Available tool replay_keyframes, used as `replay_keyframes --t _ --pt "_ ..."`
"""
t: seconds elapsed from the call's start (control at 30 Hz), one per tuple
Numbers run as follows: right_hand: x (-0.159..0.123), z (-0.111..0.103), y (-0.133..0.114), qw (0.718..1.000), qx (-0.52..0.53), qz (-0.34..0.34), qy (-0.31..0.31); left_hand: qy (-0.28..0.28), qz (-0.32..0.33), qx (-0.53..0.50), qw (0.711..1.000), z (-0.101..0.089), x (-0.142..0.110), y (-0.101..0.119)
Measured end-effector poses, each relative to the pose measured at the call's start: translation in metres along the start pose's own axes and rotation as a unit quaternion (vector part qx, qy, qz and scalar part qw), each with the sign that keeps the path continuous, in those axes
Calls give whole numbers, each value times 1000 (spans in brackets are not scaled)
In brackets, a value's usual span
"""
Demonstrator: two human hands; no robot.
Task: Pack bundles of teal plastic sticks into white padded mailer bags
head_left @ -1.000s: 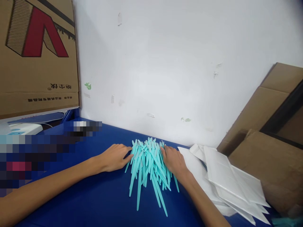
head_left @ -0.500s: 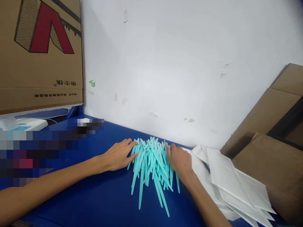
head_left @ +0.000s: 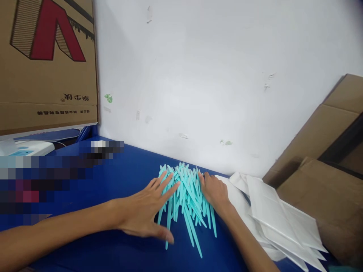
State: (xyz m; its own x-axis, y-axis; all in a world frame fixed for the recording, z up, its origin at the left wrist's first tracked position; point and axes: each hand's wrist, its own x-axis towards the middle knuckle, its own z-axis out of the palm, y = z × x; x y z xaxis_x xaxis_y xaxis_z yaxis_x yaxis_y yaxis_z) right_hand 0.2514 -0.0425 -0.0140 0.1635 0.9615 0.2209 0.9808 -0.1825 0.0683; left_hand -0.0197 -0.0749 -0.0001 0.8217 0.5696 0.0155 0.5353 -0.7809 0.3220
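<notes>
- Left hand (head_left: pixel 145 210): fingers spread apart, over the left side of the turquoise sticks (head_left: pixel 186 185).
- Right hand (head_left: pixel 214 191): at the sticks' right side; cannot tell whether clamped.

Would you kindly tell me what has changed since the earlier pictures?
The bare left hand has moved rightward over the left side of the pile of slim turquoise sticks, its fingers and thumb now spread wide. The bare right hand stays at the pile's right edge; the flat white packets lie as before.
</notes>
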Motion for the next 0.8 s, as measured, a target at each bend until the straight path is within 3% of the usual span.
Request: replay_keyframes --t 0.13,0.5,0.67,0.8 --pt "-1 -1 -1 1000 2 -1 -8 -6 42 -7 999 7 -4 10" --pt "-2 -2 -3 1000 8 -1 -23 55 58 5 997 14 2 -4" --pt "-2 -1 -3 1000 10 1 -21 38 51 -6 998 11 1 7" --pt "-1 0 -3 1000 11 1 -19 24 102 -26 994 2 -2 20"
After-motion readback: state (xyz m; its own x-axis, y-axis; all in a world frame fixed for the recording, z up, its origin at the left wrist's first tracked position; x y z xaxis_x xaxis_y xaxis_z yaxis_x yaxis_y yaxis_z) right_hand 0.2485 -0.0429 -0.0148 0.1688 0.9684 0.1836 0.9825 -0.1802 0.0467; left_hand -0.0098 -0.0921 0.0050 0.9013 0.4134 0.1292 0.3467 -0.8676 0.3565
